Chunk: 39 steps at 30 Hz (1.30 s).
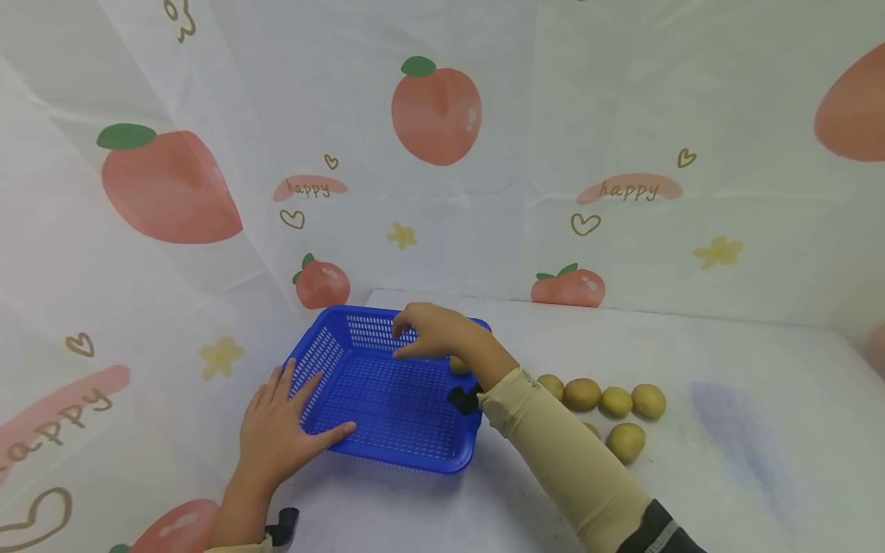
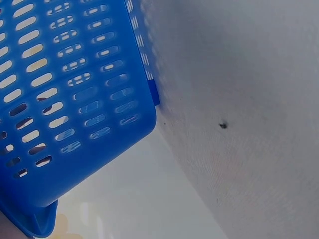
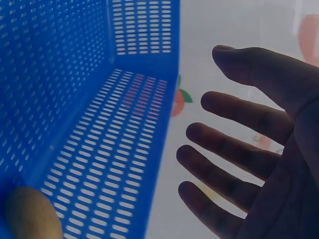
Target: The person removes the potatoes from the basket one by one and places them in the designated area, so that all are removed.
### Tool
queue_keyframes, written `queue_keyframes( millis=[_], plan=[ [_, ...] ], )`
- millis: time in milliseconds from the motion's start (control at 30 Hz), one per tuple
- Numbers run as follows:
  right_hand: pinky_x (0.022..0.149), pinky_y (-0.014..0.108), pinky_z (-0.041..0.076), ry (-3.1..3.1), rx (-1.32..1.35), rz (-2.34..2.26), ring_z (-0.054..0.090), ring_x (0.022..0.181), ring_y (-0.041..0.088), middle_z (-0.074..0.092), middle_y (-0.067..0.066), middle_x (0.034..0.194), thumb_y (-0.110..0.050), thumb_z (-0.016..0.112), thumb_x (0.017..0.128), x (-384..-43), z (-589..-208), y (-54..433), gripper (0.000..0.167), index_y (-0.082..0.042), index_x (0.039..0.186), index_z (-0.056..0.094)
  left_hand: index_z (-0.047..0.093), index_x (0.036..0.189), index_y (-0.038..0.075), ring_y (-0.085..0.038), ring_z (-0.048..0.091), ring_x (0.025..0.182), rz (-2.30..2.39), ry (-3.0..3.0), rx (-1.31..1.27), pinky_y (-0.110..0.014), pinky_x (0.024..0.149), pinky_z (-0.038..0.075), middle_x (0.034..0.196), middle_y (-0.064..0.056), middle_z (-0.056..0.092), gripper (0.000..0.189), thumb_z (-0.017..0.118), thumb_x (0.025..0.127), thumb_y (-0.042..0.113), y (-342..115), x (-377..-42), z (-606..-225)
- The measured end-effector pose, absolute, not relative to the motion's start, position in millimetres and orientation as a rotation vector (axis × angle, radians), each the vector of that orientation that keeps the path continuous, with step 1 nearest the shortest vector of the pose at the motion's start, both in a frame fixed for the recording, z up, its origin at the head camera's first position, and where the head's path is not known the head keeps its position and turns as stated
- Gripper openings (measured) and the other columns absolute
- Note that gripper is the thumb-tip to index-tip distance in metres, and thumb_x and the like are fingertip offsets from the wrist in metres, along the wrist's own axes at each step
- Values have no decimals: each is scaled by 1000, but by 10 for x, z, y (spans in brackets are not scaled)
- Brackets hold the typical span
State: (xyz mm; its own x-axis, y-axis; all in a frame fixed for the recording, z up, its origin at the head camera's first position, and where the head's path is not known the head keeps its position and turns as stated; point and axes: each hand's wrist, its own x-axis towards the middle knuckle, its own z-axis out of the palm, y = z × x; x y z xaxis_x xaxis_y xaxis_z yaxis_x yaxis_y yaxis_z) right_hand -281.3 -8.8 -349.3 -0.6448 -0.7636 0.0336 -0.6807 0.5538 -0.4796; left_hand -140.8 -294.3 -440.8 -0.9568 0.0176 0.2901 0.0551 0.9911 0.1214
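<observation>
A blue plastic basket (image 1: 387, 407) with slotted walls stands on the white surface, and one potato (image 1: 459, 365) lies inside it near the back right corner. Along the basket's left side rests my left hand (image 1: 280, 434), its fingers spread at the rim and the thumb reaching over the front edge. Above the basket's back part hovers my right hand (image 1: 439, 332), its fingers loosely bent with nothing between them. The right wrist view shows that same empty hand (image 3: 249, 129) beside the basket wall (image 3: 104, 159), with the potato (image 3: 32, 214) at the lower left.
To the right of the basket, several potatoes (image 1: 582, 394) lie on the white surface, some partly hidden behind the right sleeve (image 1: 567, 453). A white cloth (image 1: 505, 230) printed with fruit hangs behind and at the left, close to the basket.
</observation>
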Motion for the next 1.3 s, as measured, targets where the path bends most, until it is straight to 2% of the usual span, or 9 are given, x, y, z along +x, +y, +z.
queue_keyframes(
  millis=[267,633,900,1133,1233,1300],
  plan=[
    [113,45,54,2615,-951,-446,64,134,26,68,7,144,-37,79,97,-2872,-3627,-166,54,-10,142,65,53,156,12,-54,26,158,-186,-2856,-43,-75,125,25,171,-30,29,114,68,74,90,-2952,-1403,-4409],
    [110,46,55,2578,-767,-384,65,130,27,70,8,138,-39,80,96,-2904,-3717,-80,51,-9,136,68,52,157,12,-54,25,158,-205,-2872,-37,-74,125,24,171,-30,28,114,68,74,89,-2954,-1398,-4376],
    [102,44,58,2567,-689,-312,68,117,24,73,3,125,-45,80,95,-2940,-3720,-96,44,-12,124,72,51,158,12,-53,24,159,-216,-2878,-41,-74,126,24,172,-30,27,114,68,75,89,-2967,-1401,-4375],
    [96,41,59,2523,-626,-326,66,104,19,70,2,113,-42,81,94,-3011,-3796,-135,37,-13,112,67,53,157,11,-53,26,158,-218,-2847,-64,-74,125,25,171,-29,28,114,69,74,89,-2997,-1429,-4424],
    [97,41,59,2505,-608,-334,66,105,20,70,4,114,-40,82,94,-3028,-3823,-154,35,-12,109,66,53,157,12,-53,26,158,-219,-2838,-66,-74,124,25,172,-29,29,114,69,74,88,-3008,-1440,-4439],
    [98,41,60,2494,-604,-327,67,108,22,71,6,117,-38,81,95,-3034,-3837,-167,36,-10,113,67,53,157,12,-52,25,159,-220,-2840,-64,-74,125,25,172,-28,28,114,69,74,88,-3014,-1443,-4440]
  ],
)
